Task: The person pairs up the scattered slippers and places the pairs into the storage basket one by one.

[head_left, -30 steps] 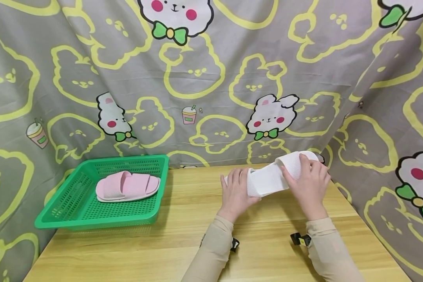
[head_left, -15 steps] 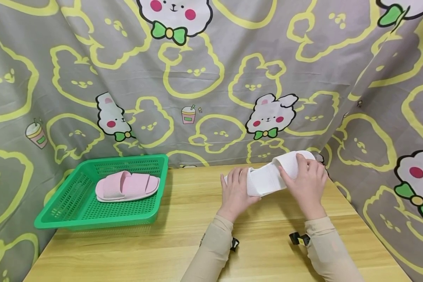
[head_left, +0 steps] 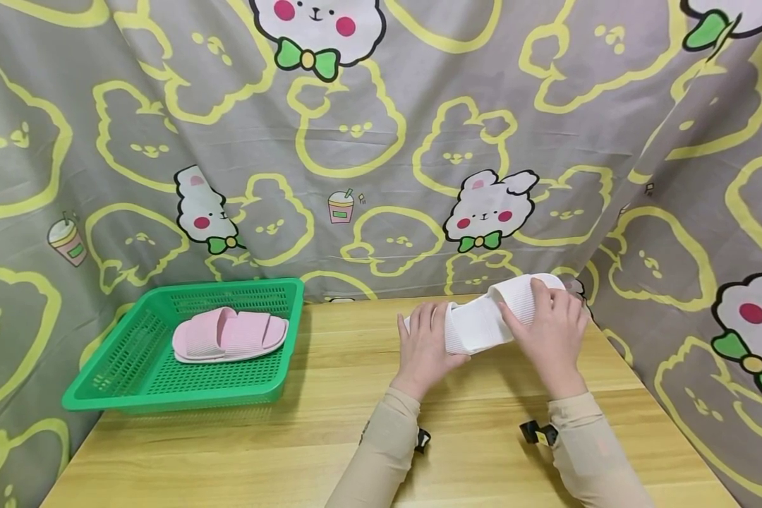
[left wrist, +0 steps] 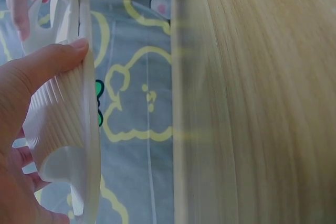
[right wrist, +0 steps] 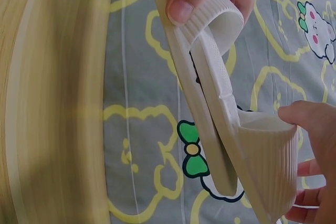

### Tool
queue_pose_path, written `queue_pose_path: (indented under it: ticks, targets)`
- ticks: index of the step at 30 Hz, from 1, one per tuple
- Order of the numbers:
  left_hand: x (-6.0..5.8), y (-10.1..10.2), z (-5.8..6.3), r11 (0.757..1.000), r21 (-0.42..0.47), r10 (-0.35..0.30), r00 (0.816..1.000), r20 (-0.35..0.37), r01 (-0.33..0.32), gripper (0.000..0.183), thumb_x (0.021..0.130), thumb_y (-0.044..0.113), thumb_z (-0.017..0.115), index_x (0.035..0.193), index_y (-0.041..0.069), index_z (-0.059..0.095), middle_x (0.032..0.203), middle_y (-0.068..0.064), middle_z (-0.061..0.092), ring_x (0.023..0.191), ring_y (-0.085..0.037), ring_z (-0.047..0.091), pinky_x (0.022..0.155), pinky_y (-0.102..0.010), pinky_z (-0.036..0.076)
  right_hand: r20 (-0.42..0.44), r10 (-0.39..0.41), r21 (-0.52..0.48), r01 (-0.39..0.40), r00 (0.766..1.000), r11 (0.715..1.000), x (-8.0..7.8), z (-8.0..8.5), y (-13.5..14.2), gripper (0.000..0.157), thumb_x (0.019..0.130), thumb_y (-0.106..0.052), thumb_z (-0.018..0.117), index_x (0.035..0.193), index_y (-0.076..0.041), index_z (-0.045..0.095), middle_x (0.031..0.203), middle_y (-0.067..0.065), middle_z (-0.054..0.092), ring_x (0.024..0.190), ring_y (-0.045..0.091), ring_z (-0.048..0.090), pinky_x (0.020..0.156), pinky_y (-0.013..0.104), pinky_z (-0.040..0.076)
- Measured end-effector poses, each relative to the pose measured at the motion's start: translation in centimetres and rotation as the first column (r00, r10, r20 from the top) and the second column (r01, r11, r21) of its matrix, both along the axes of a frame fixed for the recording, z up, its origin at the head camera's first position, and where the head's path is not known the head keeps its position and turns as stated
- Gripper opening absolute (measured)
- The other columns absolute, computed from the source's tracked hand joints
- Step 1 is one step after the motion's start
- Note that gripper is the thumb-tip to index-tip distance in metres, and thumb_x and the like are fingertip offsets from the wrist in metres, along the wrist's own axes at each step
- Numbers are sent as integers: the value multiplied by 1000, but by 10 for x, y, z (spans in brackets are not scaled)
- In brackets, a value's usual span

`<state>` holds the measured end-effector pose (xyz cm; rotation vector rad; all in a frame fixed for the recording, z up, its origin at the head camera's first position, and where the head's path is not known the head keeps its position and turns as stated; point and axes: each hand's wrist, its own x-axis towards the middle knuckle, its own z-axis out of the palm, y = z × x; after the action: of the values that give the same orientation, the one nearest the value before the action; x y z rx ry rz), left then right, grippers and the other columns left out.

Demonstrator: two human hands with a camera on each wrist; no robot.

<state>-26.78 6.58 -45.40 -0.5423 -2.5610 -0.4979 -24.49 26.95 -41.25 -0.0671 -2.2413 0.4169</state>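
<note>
A pair of white slippers [head_left: 480, 326] is held above the table, one laid against the other with straps at opposite ends. My left hand [head_left: 422, 346] grips the left end around a ribbed strap [left wrist: 60, 111], its thumb over the sole's edge. At the other end my right hand [head_left: 554, 331] holds the second ribbed strap [right wrist: 269, 156], thumb at its rim. Between the hands the two soles overlap, and the right wrist view shows a narrow wedge of space between them. The right end sits higher than the left in the head view.
To the left stands a green plastic basket [head_left: 286, 367] with perforated sides. Pink slippers [head_left: 228, 335] lie inside it. A patterned curtain [head_left: 381, 155] hangs behind and around the wooden table [head_left: 279, 451].
My right hand has shifted slightly left with its end of the white slippers. My left hand, the basket and the pink slippers have stayed put.
</note>
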Motion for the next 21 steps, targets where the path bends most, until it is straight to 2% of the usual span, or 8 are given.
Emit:
queue_pose_path:
  ticks: [9, 21]
  targets:
    - [-1, -1, -1, 1000, 5, 1, 1000, 12, -1, 104, 58, 58, 87, 142, 22, 38, 136, 0, 47, 132, -22, 42, 110, -65, 30, -16, 18, 21, -18, 1000, 1000, 0, -1, -1, 74, 75, -51, 73, 131, -7, 52, 108, 24, 52, 98, 46, 44, 86, 59, 33]
    - [-1, -1, 0, 1000, 6, 6, 1000, 5, -6, 102, 58, 58, 87, 141, 21, 40, 135, 0, 48, 131, -22, 43, 109, -65, 32, 29, 38, 12, -39, 999, 999, 1, 1, -2, 73, 76, -47, 73, 134, -8, 51, 111, 23, 53, 100, 44, 44, 86, 58, 34]
